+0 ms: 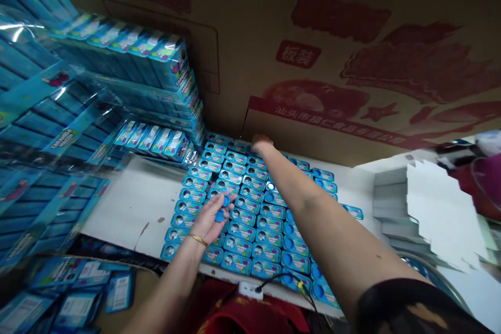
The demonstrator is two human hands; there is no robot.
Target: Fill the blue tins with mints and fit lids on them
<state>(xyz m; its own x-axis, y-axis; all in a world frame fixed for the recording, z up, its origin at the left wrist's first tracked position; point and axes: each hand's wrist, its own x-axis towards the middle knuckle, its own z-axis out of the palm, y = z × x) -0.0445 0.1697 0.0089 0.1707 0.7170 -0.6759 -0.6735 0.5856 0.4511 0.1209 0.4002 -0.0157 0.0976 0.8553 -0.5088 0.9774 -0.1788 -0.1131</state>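
My left hand, with a gold bracelet at the wrist, has its fingers curled around small round blue caps. It hovers over rows of small blue printed tins laid flat on a white table. Many tins on the left and middle show a round dark or silvery opening at one end; several on the right carry a blue disc there. At the far end of the rows, against the cardboard, my right hand reaches down with curled fingers. Whatever it grips is hidden and dim.
A large cardboard box walls off the back. Stacked, film-wrapped blue packs stand at left. Loose blue packs lie in an open carton at lower left. A pile of white card is at right. A power strip lies at the front edge.
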